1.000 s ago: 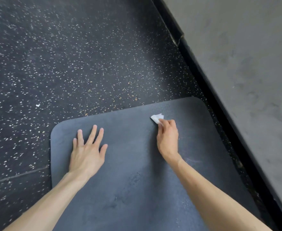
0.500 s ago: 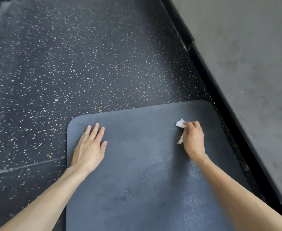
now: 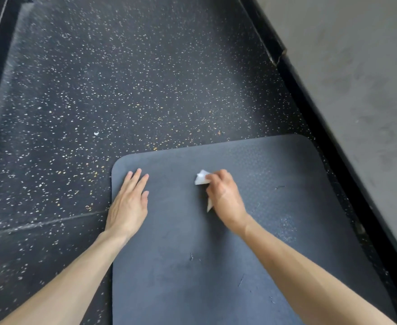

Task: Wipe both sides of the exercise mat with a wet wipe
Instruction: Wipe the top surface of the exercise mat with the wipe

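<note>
Sliding toward 9 o'clock since half a second ago, the right hand point(image 3: 223, 195) now clenches the white wet wipe point(image 3: 201, 178) midway across the grey exercise mat point(image 3: 275, 207). Most of the wipe hides beneath it. At the mat's 9 o'clock edge the left hand point(image 3: 128, 205) lies flat, released and straight, pressing down.

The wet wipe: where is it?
Head view: the right hand grips the wet wipe on the far end of the mat, right of the left hand.

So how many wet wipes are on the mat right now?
1: the wet wipe is gripped in the right hand near the exercise mat's far end. The left hand lies flat by the left edge, holding none; another could hide under it.
</note>
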`<state>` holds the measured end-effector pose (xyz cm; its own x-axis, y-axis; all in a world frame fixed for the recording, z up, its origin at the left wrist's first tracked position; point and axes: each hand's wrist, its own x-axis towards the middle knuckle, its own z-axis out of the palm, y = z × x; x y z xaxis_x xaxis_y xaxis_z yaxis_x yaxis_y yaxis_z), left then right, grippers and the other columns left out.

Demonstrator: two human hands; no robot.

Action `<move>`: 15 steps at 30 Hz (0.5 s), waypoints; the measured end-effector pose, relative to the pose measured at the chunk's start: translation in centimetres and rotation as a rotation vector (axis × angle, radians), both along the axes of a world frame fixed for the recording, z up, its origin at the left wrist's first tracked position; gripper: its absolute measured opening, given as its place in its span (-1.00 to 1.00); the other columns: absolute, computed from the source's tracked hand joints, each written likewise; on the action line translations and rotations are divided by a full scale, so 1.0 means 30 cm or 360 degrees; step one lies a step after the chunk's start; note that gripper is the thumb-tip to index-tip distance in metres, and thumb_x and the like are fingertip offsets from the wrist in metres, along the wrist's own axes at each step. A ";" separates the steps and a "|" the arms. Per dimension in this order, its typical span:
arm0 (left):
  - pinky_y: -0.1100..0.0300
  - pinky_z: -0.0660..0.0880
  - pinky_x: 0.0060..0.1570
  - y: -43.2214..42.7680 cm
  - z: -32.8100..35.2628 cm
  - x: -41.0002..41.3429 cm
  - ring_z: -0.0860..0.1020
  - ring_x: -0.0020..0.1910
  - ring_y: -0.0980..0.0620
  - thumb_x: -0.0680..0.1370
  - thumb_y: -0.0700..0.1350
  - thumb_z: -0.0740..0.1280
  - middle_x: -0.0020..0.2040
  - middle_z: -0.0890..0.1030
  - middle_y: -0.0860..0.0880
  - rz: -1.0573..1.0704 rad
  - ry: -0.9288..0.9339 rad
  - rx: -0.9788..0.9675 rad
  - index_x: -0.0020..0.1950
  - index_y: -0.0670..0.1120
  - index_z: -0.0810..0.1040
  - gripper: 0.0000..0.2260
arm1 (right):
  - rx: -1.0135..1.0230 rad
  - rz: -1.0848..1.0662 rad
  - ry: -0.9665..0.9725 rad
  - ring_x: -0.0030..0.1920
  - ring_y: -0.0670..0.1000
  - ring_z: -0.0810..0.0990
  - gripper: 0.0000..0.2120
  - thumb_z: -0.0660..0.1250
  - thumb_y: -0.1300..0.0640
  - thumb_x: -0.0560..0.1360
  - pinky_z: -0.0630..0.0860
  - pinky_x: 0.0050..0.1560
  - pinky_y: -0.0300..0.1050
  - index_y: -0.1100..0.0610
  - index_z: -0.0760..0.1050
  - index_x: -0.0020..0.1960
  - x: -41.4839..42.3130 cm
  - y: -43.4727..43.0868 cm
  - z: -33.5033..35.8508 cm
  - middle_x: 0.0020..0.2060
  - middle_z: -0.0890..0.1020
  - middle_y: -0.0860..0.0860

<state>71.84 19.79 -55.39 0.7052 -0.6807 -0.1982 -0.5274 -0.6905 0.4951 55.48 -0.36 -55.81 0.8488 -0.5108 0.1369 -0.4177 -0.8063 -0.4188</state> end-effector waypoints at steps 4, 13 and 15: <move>0.08 0.31 0.42 0.030 0.010 0.000 0.11 0.59 0.15 0.68 -0.02 0.24 0.61 0.21 0.08 0.0179 -0.0072 -0.0013 0.55 -0.09 0.34 -0.56 | 0.0135 -0.0658 0.0078 0.01 0.21 0.49 -0.79 0.20 0.37 0.54 0.37 -0.01 -0.10 0.28 0.55 0.10 -0.117 -0.197 0.013 0.02 0.48 0.16; 0.46 0.06 0.42 0.091 -0.025 0.080 0.12 0.51 0.31 0.55 -0.51 0.10 0.56 0.29 0.10 0.0019 0.0112 -0.0268 0.53 -0.13 0.39 -0.42 | 0.0147 -0.0361 -0.0025 -0.02 0.02 0.44 -0.80 0.22 0.31 0.56 0.29 0.02 -0.21 0.23 0.52 0.14 0.104 0.112 -0.002 0.04 0.49 0.11; 0.54 0.01 0.40 0.099 -0.035 0.078 0.10 0.51 0.32 0.51 -0.56 0.05 0.57 0.28 0.09 0.0035 0.0154 -0.0303 0.55 -0.14 0.34 -0.35 | 0.0269 -0.0139 -0.0072 -0.12 -0.06 0.36 -0.85 0.20 0.32 0.54 0.37 -0.09 -0.12 0.25 0.49 0.08 0.169 0.246 -0.004 -0.06 0.44 0.04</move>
